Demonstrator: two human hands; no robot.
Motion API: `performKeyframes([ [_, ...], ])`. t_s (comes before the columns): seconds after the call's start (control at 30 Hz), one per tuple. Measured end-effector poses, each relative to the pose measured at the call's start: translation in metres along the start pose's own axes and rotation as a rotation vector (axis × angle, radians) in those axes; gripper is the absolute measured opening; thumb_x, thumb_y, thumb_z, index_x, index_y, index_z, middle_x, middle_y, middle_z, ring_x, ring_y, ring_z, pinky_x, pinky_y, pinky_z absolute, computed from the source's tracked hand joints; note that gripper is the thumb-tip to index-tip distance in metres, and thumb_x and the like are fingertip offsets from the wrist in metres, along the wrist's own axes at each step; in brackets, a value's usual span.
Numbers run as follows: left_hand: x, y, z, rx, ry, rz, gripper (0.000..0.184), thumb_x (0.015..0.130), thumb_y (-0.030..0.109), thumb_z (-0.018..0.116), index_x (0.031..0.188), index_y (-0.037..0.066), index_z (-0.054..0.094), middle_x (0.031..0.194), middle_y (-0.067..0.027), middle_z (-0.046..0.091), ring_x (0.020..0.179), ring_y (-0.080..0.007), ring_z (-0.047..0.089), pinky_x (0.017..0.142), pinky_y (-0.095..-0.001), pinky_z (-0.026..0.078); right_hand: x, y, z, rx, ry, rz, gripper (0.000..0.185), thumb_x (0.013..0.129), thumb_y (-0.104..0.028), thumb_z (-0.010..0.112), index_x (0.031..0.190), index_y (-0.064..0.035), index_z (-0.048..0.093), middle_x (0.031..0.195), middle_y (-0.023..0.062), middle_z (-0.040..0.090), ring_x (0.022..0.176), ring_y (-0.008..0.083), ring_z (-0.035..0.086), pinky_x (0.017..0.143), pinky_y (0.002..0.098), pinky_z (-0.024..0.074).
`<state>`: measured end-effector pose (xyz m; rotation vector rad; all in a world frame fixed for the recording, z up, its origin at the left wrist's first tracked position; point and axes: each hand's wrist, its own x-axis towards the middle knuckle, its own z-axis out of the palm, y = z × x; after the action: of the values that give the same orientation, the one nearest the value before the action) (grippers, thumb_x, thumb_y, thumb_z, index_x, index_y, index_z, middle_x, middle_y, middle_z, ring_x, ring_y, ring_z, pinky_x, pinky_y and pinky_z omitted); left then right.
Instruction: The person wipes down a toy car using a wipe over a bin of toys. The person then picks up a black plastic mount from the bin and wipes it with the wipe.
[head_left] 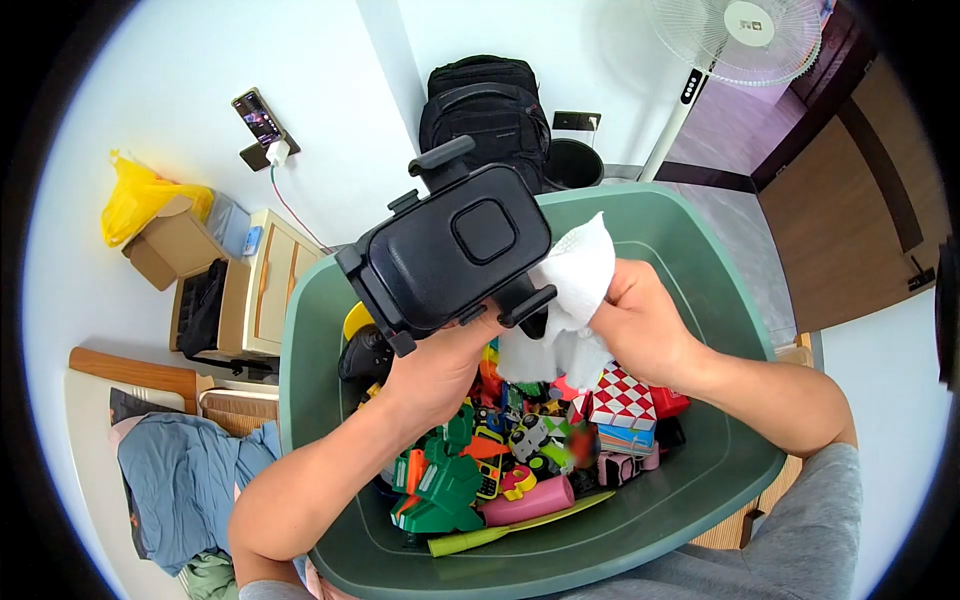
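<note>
My left hand (440, 368) is closed under a black phone holder (425, 255) with clamp arms, held up above the tub; its fingers are mostly hidden behind the holder. A white wipe (585, 268) is pinched in my right hand (648, 318), and it hangs down beside the holder's lower right arm. Beneath both hands stands a large green plastic tub (725, 455). Inside it lie many toys, among them a dark green toy (445, 495), a pink cylinder (530, 500), a yellow-green stick (520, 525) and a red-and-white checked box (622, 398).
A black backpack (485, 115) and a black bin (573, 165) stand behind the tub. A white fan (750, 25) is at the back right, near a brown door (850, 200). Leftward are a cardboard box (235, 305), a cabinet (275, 285) and blue clothing (195, 480).
</note>
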<state>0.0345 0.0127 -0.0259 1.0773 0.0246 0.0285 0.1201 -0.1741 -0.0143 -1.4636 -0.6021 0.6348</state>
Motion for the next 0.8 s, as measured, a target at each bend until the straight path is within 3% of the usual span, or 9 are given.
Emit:
performKeyframes([
  [0.03, -0.001, 0.000, 0.000, 0.015, 0.001, 0.003, 0.040, 0.094, 0.012, 0.063, 0.133, 0.007, 0.055, 0.133, -0.0083, 0.058, 0.124, -0.0187, 0.051, 0.111, -0.0373, 0.033, 0.001, 0.004, 0.000, 0.109, 0.016, 0.042, 0.023, 0.097, -0.006, 0.055, 0.116, 0.0004, 0.067, 0.099, 0.0027, 0.070, 0.089, 0.0056, 0.061, 0.078, 0.0246, 0.0495],
  [0.1, -0.004, -0.001, 0.000, -0.029, 0.104, -0.013, 0.022, 0.089, 0.006, 0.070, 0.110, 0.005, 0.066, 0.106, -0.0019, 0.067, 0.096, -0.0112, 0.058, 0.091, -0.0297, 0.046, 0.001, 0.006, 0.000, 0.287, 0.020, 0.127, 0.023, 0.097, -0.007, 0.056, 0.115, 0.0003, 0.067, 0.101, 0.0029, 0.070, 0.090, 0.0072, 0.062, 0.079, 0.0252, 0.0497],
  [0.4, -0.005, -0.009, -0.009, 0.308, 0.110, -0.047, 0.026, 0.087, 0.008, 0.072, 0.112, 0.003, 0.066, 0.104, -0.0030, 0.068, 0.090, -0.0122, 0.059, 0.085, -0.0299, 0.050, 0.007, -0.001, -0.005, 0.581, 0.206, 0.432, 0.023, 0.097, -0.012, 0.055, 0.114, -0.0025, 0.065, 0.107, 0.0075, 0.070, 0.093, 0.0162, 0.067, 0.082, 0.0327, 0.0545],
  [0.53, 0.000, 0.003, 0.002, 0.180, 0.122, 0.009, 0.025, 0.089, 0.008, 0.070, 0.112, 0.001, 0.065, 0.102, -0.0045, 0.068, 0.091, -0.0132, 0.061, 0.087, -0.0306, 0.050, 0.014, 0.006, -0.013, 0.625, 0.321, 0.324, 0.022, 0.099, -0.012, 0.051, 0.112, -0.0005, 0.064, 0.106, 0.0082, 0.070, 0.090, 0.0171, 0.067, 0.081, 0.0337, 0.0550],
  [0.6, 0.003, 0.007, 0.003, 0.006, -0.026, -0.030, 0.021, 0.092, 0.009, 0.066, 0.111, -0.001, 0.064, 0.101, -0.0069, 0.068, 0.095, -0.0156, 0.064, 0.088, -0.0318, 0.050, 0.016, 0.001, -0.014, 0.398, 0.433, 0.100, 0.022, 0.099, -0.013, 0.051, 0.110, 0.0005, 0.064, 0.103, 0.0066, 0.070, 0.089, 0.0136, 0.066, 0.076, 0.0310, 0.0535],
  [0.67, 0.002, 0.011, 0.008, -0.010, -0.062, -0.059, 0.010, 0.093, 0.008, 0.059, 0.101, 0.002, 0.063, 0.090, -0.0068, 0.067, 0.098, -0.0231, 0.067, 0.093, -0.0367, 0.048, 0.016, 0.005, -0.020, 0.330, 0.443, -0.009, 0.023, 0.099, -0.014, 0.053, 0.110, 0.0012, 0.065, 0.099, 0.0047, 0.070, 0.086, 0.0101, 0.064, 0.074, 0.0273, 0.0503],
  [0.73, 0.000, 0.011, 0.008, -0.024, -0.027, -0.221, 0.007, 0.094, 0.008, 0.057, 0.089, 0.004, 0.060, 0.085, -0.0068, 0.066, 0.084, -0.0218, 0.069, 0.083, -0.0350, 0.052, 0.015, -0.002, -0.020, -0.026, 0.504, -0.308, 0.022, 0.099, -0.013, 0.054, 0.110, 0.0017, 0.066, 0.096, 0.0030, 0.069, 0.083, 0.0086, 0.062, 0.073, 0.0250, 0.0480],
  [0.77, 0.001, 0.008, 0.008, 0.003, -0.044, -0.233, 0.007, 0.095, 0.011, 0.055, 0.090, 0.005, 0.055, 0.081, -0.0051, 0.061, 0.069, -0.0189, 0.064, 0.069, -0.0339, 0.054, 0.008, -0.010, -0.017, -0.133, 0.518, -0.331, 0.018, 0.095, -0.008, 0.059, 0.108, 0.0014, 0.067, 0.097, 0.0043, 0.068, 0.086, 0.0119, 0.062, 0.076, 0.0265, 0.0478],
  [0.8, 0.000, 0.008, 0.010, 0.003, -0.044, -0.233, 0.007, 0.095, 0.011, 0.055, 0.090, 0.005, 0.055, 0.081, -0.0051, 0.061, 0.069, -0.0189, 0.064, 0.069, -0.0339, 0.054, 0.007, -0.012, -0.017, -0.134, 0.518, -0.331, 0.018, 0.095, -0.008, 0.059, 0.108, 0.0014, 0.067, 0.097, 0.0043, 0.068, 0.086, 0.0119, 0.062, 0.076, 0.0265, 0.0478],
])
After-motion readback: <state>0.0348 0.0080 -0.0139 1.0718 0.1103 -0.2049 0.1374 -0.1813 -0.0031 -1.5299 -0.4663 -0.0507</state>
